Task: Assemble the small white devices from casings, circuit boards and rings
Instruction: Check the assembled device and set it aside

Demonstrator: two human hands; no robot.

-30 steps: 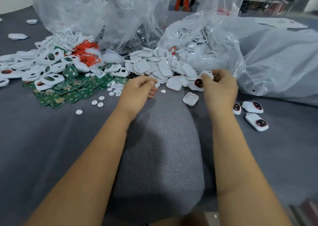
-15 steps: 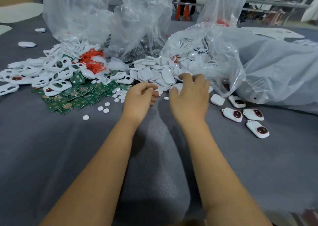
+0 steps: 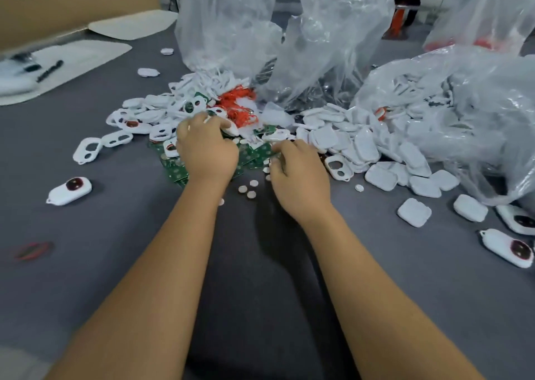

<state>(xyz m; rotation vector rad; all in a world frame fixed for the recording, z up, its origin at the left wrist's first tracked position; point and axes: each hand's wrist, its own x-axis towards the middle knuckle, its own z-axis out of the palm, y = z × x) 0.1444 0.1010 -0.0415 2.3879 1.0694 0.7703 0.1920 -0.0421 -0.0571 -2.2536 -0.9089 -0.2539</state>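
Reaching into the parts heap at frame centre: left hand [image 3: 206, 150], palm down, fingers curled over the green circuit boards [image 3: 173, 171] and white front casings [image 3: 162, 132]; whether it is gripping one cannot be told. Right hand [image 3: 299, 177] lying just right of it, fingers bent onto small white discs [image 3: 247, 190]; its hold cannot be told either. Plain white back casings [image 3: 362, 145] spilling from a clear plastic bag [image 3: 463, 104] at right. Orange rings [image 3: 240, 107] lying above the left hand. Finished devices resting apart on the grey table [image 3: 115, 263]: one [image 3: 69, 191] at left, another [image 3: 506, 248] at lower right.
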